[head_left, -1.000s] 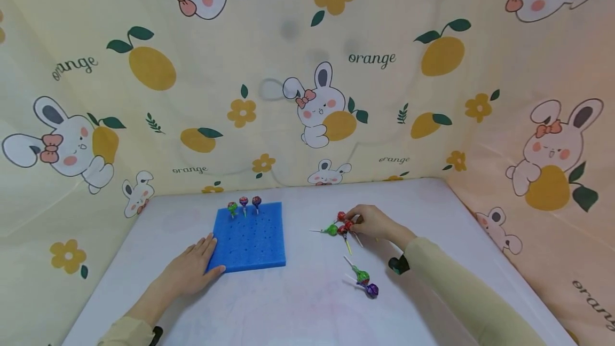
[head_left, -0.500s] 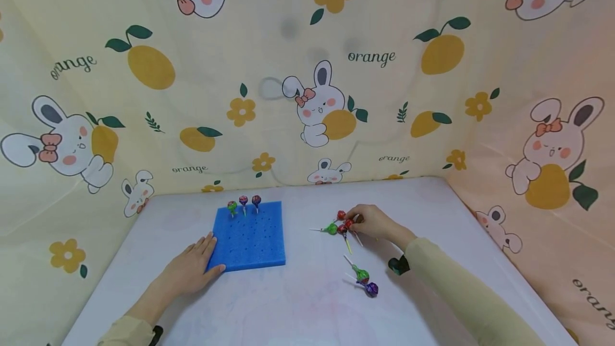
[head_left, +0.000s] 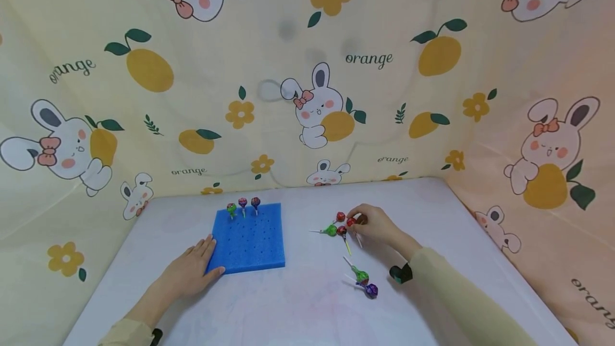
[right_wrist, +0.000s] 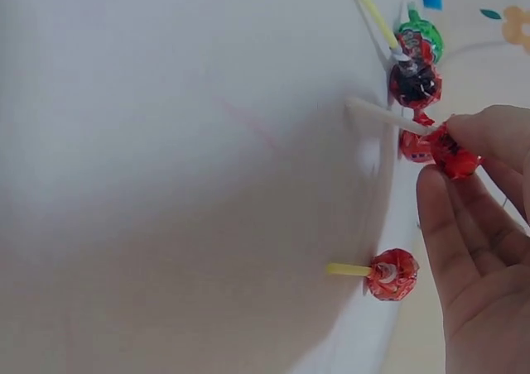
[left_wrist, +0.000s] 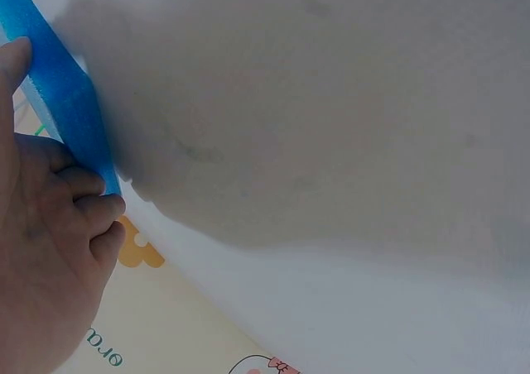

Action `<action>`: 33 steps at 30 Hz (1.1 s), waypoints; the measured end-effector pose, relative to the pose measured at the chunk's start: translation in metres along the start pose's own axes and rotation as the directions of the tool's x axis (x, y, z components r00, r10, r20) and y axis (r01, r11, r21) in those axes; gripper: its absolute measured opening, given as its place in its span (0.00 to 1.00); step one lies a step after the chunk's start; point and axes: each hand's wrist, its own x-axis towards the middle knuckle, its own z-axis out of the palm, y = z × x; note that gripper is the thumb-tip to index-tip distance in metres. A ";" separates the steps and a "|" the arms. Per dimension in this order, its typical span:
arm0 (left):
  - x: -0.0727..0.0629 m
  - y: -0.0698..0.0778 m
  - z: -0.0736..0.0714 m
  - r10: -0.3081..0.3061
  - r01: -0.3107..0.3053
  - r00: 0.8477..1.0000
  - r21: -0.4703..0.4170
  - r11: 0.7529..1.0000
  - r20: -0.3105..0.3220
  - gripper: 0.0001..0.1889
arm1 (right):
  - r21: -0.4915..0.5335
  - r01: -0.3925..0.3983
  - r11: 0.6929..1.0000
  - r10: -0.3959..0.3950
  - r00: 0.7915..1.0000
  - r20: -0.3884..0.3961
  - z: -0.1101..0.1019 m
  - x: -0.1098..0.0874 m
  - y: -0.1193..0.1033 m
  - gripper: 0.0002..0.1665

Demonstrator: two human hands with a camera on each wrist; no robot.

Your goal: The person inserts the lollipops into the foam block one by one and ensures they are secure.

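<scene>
My left hand (head_left: 189,267) lies at the near left corner of a blue foam board (head_left: 250,244), its straight fingers along the left edge and its thumb at the front edge. In the left wrist view the fingertips meet the board's side. With thumb and fingers my right hand (head_left: 377,224) pinches a red-wrapped lollipop (right_wrist: 454,155) by its head, the white stick pointing away from the palm. Beside that hand lie a green lollipop (head_left: 330,230), a dark red one with a yellow stick (head_left: 342,231) and another red one (head_left: 340,217).
Three lollipops (head_left: 243,204) stand upright in holes along the board's far edge. Nearer the front lie a green lollipop (head_left: 360,275) and a purple one (head_left: 371,291). A red lollipop with a yellow stick (right_wrist: 392,275) lies below the right hand. Printed cloth (head_left: 317,31) walls the table.
The right hand has shifted slightly right with the red lollipop in its fingers, drawing it a little apart from the dark red one. The left hand stays at the board.
</scene>
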 end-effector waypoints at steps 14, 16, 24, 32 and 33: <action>-0.002 0.000 0.002 0.009 -0.009 1.000 0.008 1.000 -0.015 0.46 | 0.071 0.015 0.997 -0.008 0.995 -0.101 0.000 -0.017 -0.011 0.15; -0.002 0.000 0.001 0.012 -0.011 1.000 0.009 1.000 -0.021 0.46 | 0.078 0.033 0.996 -0.023 0.992 -0.125 0.000 -0.019 -0.012 0.16; -0.001 0.002 -0.001 -0.005 0.005 1.000 0.009 1.000 -0.001 0.46 | 0.117 0.115 0.986 -0.092 0.979 -0.184 0.004 -0.023 -0.022 0.18; -0.004 0.002 -0.004 0.004 -0.004 1.000 -0.007 1.000 -0.026 0.44 | 0.181 0.247 0.952 -0.205 0.953 -0.222 0.011 -0.015 -0.040 0.16; -0.004 0.002 -0.004 0.005 -0.005 1.000 -0.007 1.000 -0.028 0.44 | 0.193 0.252 0.948 -0.208 0.952 -0.223 0.013 -0.013 -0.042 0.15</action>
